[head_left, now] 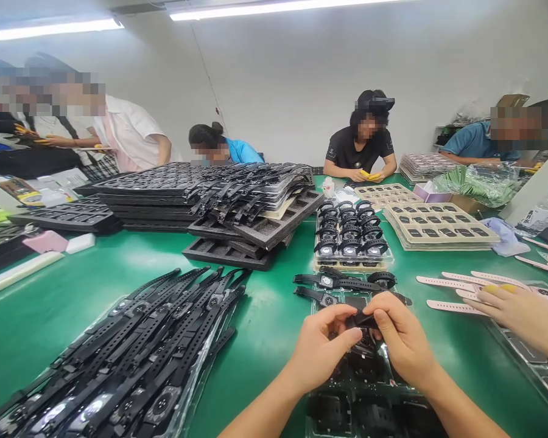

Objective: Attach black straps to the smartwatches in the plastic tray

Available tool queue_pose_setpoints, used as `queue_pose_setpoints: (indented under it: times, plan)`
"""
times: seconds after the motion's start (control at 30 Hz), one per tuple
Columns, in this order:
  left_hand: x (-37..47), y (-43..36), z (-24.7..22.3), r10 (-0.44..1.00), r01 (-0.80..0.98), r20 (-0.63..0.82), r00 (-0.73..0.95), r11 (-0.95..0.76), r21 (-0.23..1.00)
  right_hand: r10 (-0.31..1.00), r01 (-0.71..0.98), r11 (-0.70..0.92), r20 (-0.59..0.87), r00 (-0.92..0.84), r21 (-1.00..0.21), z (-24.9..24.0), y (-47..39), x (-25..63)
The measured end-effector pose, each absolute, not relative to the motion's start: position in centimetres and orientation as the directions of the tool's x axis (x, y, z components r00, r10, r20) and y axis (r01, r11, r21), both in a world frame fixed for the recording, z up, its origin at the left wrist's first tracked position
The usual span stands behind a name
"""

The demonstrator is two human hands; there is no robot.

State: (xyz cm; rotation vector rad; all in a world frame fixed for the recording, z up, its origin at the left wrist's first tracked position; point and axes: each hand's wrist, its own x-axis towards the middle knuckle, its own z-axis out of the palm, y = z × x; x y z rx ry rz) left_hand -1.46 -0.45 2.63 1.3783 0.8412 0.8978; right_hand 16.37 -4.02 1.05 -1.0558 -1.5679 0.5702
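Observation:
My left hand (322, 347) and my right hand (399, 340) meet above a clear plastic tray (310, 401). Between them they hold the black strap of a smartwatch (363, 317), fingers pinched on it from both sides. Other dark watches sit in the tray's compartments below, partly hidden by my hands and in shadow. Just beyond my fingers, two black watches (327, 281) lie stretched out with straps open, beside a closed-loop one (382, 278). At the left, a tray (201, 359) is covered with many black watches, their straps laid flat and overlapping.
Black foam trays (150, 213) are stacked at the back left. Looped watches (349, 231) fill a tray ahead, with beige trays (438, 228) to its right. Another person's hand (516, 310) reaches over pink straps (454, 307) at the right. Several people sit around the table.

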Motion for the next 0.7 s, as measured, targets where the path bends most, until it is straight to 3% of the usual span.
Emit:
queue_pose_setpoints:
  times: [0.23, 0.47, 0.7]
  plan:
    - [-1.4, 0.0, 2.1, 0.924, -0.101, 0.009, 0.383, 0.032, 0.994, 0.894, 0.338, 0.445, 0.437, -0.104, -0.829, 1.5, -3.6, 17.0]
    - [-1.4, 0.1, 2.2, 0.932, -0.073, -0.033, 0.361, 0.063, 0.995, 0.923, 0.281, 0.350, 0.379, 0.058, -0.894, 0.8, -3.8, 17.1]
    - [-1.4, 0.0, 2.5, 0.945, -0.073, -0.047, 0.323, 0.075, 0.995, 0.939, 0.261, 0.339, 0.344, -0.027, -0.904, 2.0, -3.6, 17.2]
